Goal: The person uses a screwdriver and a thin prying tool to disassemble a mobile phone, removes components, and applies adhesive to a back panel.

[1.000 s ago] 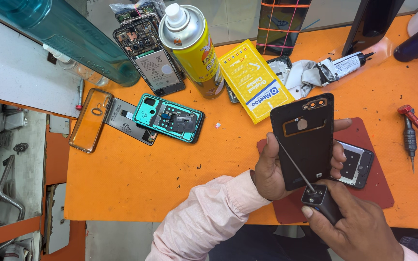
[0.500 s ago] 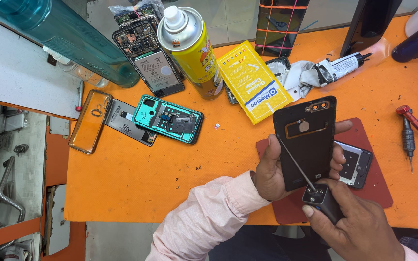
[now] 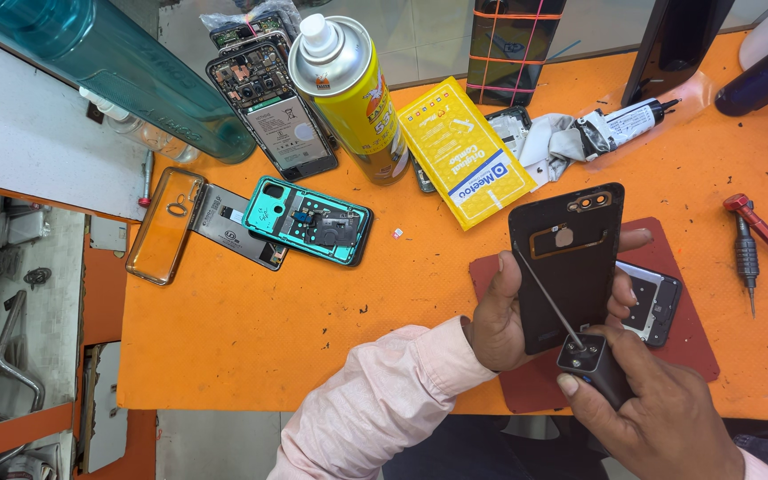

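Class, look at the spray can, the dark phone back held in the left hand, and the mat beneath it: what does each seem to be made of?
Spray can: likely metal, with a shiny silvery shoulder and glossy yellow wall. Phone back: probably plastic, dark with a dull sheen, gripped by the left hand. Mat: seemingly rubber or soft plastic, flat matte dark red, no glare.

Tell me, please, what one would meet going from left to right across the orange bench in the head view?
Amber phone case → teal phone frame → yellow spray can → yellow packet → black phone back, held in the left hand → red screwdriver.
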